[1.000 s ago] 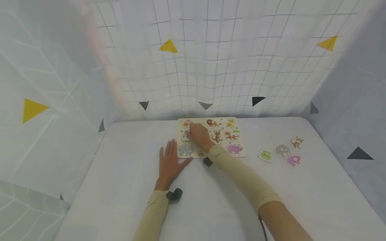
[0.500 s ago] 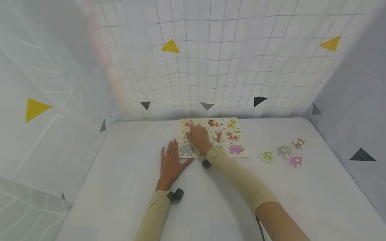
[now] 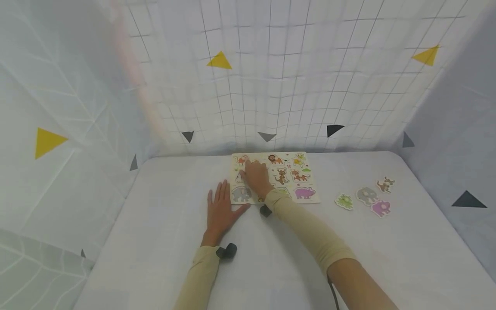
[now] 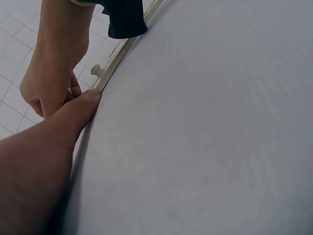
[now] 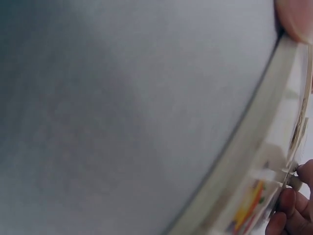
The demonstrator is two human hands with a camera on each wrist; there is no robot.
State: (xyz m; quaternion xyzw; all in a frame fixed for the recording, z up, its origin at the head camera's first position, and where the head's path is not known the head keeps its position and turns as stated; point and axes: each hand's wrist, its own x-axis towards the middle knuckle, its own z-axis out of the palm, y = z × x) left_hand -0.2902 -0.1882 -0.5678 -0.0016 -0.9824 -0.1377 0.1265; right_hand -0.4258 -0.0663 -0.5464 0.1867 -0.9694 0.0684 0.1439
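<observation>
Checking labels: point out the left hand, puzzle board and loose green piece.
Left hand (image 3: 221,211), head view: back of the hand.
Puzzle board (image 3: 261,156), head view: bare strip by the far edge.
Loose green piece (image 3: 344,202), head view: middle of its face.

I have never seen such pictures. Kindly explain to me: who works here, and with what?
There is no machine: a person works with two bare hands. The wide view comes from a camera on the head; the two close views, from wrist cameras. On the white table lie an animal puzzle board and, to its right, four loose pieces. The left hand rests beside the board, its thumb at the near edge. The right hand seems to pinch a small knob at the board.
</observation>
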